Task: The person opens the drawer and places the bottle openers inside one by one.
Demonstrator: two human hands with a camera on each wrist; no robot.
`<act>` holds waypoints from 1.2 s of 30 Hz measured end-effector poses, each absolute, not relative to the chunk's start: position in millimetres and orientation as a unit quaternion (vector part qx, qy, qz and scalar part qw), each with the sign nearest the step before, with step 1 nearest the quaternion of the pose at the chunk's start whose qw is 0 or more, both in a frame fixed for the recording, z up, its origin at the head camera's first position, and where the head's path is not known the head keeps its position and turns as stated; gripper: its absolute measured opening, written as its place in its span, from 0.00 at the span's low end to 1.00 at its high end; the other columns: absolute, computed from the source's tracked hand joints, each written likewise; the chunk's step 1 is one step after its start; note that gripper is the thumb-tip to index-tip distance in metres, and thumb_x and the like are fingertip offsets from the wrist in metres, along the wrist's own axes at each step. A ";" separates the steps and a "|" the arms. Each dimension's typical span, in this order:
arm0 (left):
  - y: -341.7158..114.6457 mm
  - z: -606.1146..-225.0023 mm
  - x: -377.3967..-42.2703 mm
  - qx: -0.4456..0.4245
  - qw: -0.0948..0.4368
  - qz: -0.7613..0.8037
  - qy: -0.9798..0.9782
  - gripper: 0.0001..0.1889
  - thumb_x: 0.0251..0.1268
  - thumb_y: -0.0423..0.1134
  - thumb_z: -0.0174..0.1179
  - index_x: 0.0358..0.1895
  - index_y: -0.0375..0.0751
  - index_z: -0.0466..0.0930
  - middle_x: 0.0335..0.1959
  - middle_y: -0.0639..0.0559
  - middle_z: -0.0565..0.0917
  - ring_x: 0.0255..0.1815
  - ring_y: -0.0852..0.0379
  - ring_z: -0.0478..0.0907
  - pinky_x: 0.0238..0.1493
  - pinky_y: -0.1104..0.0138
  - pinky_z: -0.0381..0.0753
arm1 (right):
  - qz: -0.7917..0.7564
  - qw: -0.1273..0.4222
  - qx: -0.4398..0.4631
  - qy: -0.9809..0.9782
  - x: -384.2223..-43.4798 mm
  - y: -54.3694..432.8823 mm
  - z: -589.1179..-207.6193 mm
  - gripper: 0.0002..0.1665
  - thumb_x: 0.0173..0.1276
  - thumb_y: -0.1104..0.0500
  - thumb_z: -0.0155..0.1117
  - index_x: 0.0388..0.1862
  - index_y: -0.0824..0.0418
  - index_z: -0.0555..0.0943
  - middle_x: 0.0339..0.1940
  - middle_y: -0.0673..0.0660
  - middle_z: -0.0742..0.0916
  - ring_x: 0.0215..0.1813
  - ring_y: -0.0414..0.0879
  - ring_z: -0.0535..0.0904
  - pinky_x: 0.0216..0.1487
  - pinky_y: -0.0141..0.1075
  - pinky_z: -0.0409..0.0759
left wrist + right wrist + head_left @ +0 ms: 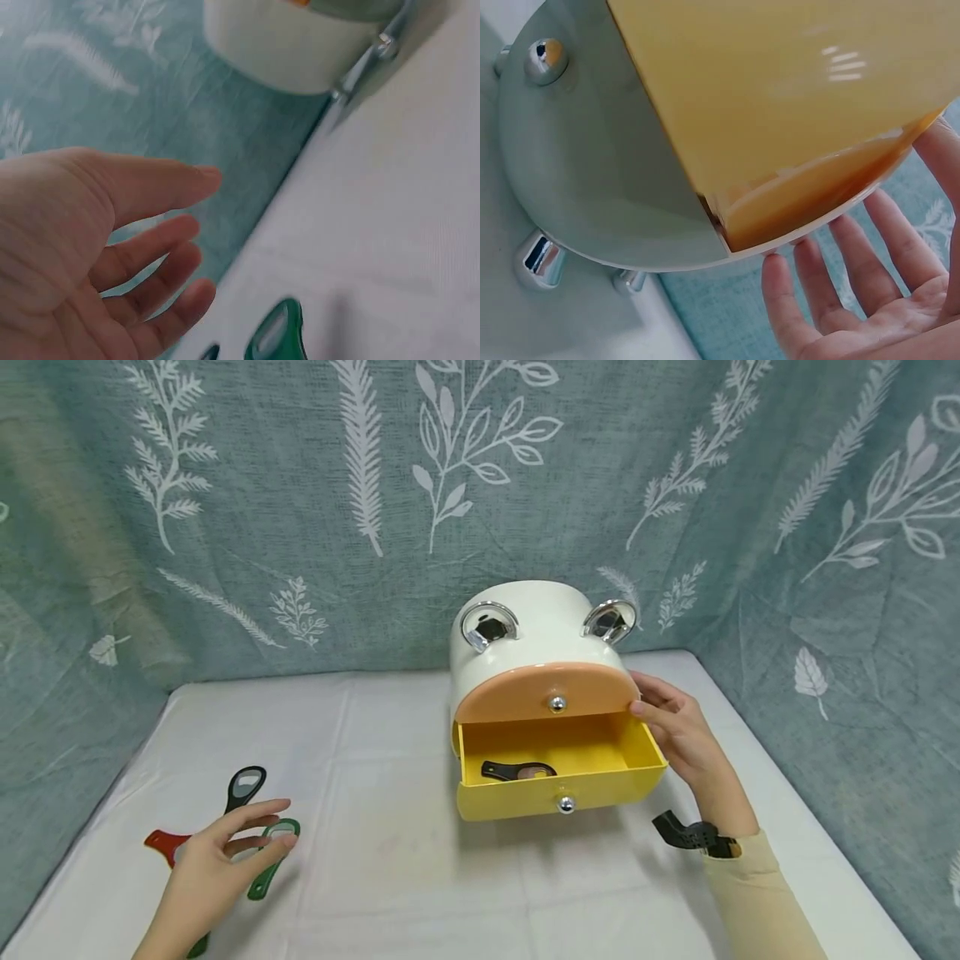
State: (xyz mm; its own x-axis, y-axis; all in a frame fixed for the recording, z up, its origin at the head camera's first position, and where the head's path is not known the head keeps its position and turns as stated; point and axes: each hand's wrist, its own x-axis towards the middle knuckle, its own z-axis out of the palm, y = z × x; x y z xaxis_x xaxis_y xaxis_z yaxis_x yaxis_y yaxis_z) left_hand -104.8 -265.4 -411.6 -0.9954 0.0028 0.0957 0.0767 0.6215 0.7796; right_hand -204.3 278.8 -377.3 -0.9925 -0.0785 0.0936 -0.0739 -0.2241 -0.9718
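One leaf-printed blue-green cloth (300, 510) hangs behind a white-covered table (390, 827). Right of centre on the table sits a frog-shaped two-drawer cabinet (536, 639): glossy, rounded white shell, two bulging eyes ringed in shiny silver, and a half-round orange upper front (510, 700). Below, its yellow drawer (517, 803) stands pulled out. The right hand (686, 735) rests its spread fingertips against the cabinet's outer side, thumb at the front edge, without clamping it. The left hand (206, 870) hovers at the left, thumb and fingers apart, gripping nothing. Near it lie a green bottle opener (262, 882), a black bottle opener (235, 797) and a partly covered red opener (162, 841). Another black opener (510, 772) lies inside the yellow drawer. Smallest are the round silver knobs (566, 804), one per drawer.
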 end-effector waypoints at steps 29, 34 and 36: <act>-283.0 -436.1 -109.7 0.064 -0.002 -0.412 -0.909 0.31 0.57 0.42 0.73 0.62 0.31 0.76 0.54 0.28 0.79 0.49 0.38 0.82 0.39 0.67 0.84 | -0.784 0.007 -0.068 0.617 -201.1 278.2 -377.5 0.23 0.71 0.68 0.62 0.64 0.61 0.77 0.57 0.56 0.81 0.56 0.49 0.76 0.59 0.36 0.76; -281.8 -438.6 -112.2 0.048 -0.031 -0.391 -0.919 0.36 0.54 0.46 0.75 0.63 0.31 0.74 0.56 0.28 0.77 0.52 0.37 0.80 0.41 0.64 0.84 | -0.782 0.004 -0.066 0.620 -201.2 278.8 -376.7 0.23 0.71 0.68 0.61 0.64 0.60 0.77 0.57 0.55 0.81 0.56 0.49 0.76 0.58 0.35 0.76; -282.1 -438.9 -112.0 0.040 -0.030 -0.378 -0.924 0.37 0.52 0.46 0.76 0.63 0.30 0.73 0.56 0.29 0.77 0.52 0.37 0.80 0.42 0.63 0.84 | -0.780 0.005 -0.065 0.622 -202.4 277.7 -375.8 0.23 0.71 0.68 0.62 0.64 0.60 0.77 0.57 0.55 0.81 0.56 0.49 0.76 0.58 0.35 0.76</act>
